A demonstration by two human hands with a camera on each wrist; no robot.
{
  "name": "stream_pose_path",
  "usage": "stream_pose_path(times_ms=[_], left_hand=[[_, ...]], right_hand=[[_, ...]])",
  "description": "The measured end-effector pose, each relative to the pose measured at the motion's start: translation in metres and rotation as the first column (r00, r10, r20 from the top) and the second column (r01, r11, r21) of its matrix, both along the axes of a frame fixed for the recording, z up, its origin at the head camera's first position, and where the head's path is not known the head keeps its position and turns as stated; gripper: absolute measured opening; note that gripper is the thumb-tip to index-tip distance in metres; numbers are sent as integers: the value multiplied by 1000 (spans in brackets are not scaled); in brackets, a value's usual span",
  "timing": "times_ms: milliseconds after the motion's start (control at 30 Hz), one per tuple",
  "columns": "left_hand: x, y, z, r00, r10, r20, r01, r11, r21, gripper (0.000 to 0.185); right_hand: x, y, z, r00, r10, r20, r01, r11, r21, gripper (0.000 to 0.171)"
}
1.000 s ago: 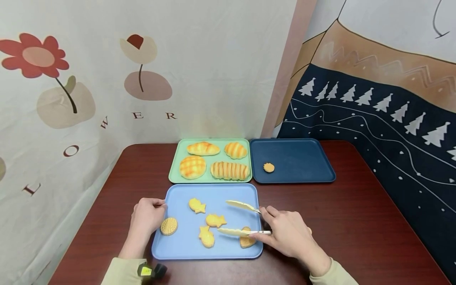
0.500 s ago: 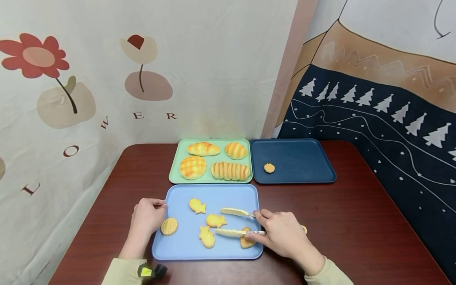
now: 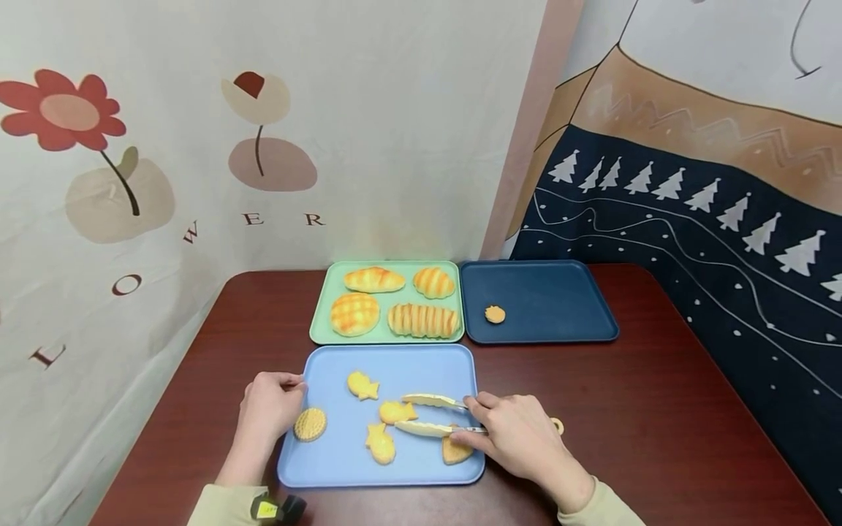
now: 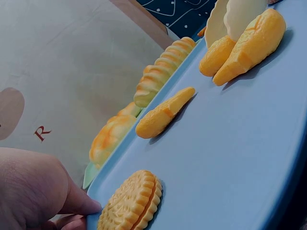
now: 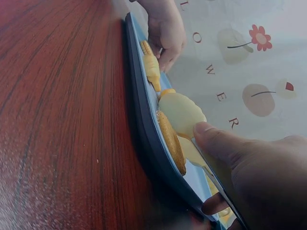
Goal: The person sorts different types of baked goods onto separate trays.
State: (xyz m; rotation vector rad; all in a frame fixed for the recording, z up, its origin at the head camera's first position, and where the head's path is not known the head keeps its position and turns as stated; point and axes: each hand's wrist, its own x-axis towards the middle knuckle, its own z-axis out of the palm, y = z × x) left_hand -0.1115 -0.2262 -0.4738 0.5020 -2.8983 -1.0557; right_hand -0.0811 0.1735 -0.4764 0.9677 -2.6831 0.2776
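My left hand (image 3: 268, 405) pinches the left rim of a light blue tray (image 3: 342, 471), thumb on top in the left wrist view. A round sandwich biscuit (image 4: 129, 203) lies right beside that thumb. My right hand (image 3: 520, 435) grips metal tongs with cream scalloped tips (image 3: 424, 429), its thumb along one arm. The tongs' tips stand apart, on either side of the tail of the middle fish-shaped biscuit (image 3: 395, 413). Two more fish biscuits lie near it, one above (image 3: 362, 385) and one below (image 3: 381, 445). A brown biscuit (image 3: 455, 452) sits partly under the lower tong arm.
Behind the blue tray, a green tray (image 3: 319, 332) holds several bread pieces, among them a ridged loaf (image 3: 423, 321). Beside it stands a dark blue tray (image 3: 552, 307) with one small biscuit (image 3: 495, 314). A printed cloth (image 3: 395, 146) hangs at the table's back edge.
The tongs have moved left and slightly down, their tips now closer together and around the middle fish biscuit's tail. The left hand stays on the tray rim.
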Motion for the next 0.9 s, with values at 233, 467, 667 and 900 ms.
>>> stream_pose_path(times_ms=[233, 467, 667, 900], left_hand=[[0, -1, 0, 1000, -6, -9, 6, 1000, -8, 29], [1, 0, 2, 1000, -1, -6, 1, 1000, 5, 30], [2, 1, 3, 1000, 0, -6, 0, 1000, 8, 30], [2, 1, 2, 1000, 1, -2, -1, 1000, 10, 30]], right_hand=[[0, 1, -1, 1000, 2, -17, -2, 1000, -9, 54], [-1, 3, -1, 999, 4, -34, -5, 1000, -28, 53], [-1, 7, 2, 999, -16, -31, 15, 999, -31, 53], [-2, 12, 6, 999, -29, -42, 27, 999, -40, 50]])
